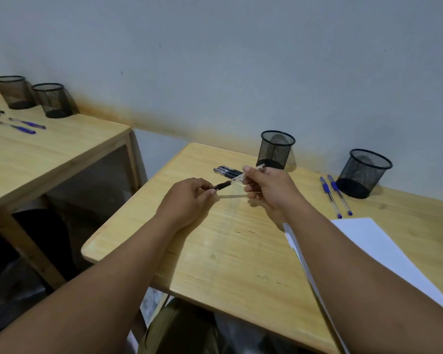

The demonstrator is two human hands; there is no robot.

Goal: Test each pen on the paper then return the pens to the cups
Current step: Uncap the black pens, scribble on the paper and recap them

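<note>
White sheets of paper (379, 241) run under the right forearm, partly hidden. Above the pale wooden table (223, 251), the left hand (187, 198) pinches the black cap end of a clear-barrelled pen (230, 182); the right hand (269, 187) grips its barrel.

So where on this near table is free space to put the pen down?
Bare wood lies between the left hand, the table's near edge and the paper. It is crowded by the black pens, left cup, blue pens and right cup.
</note>
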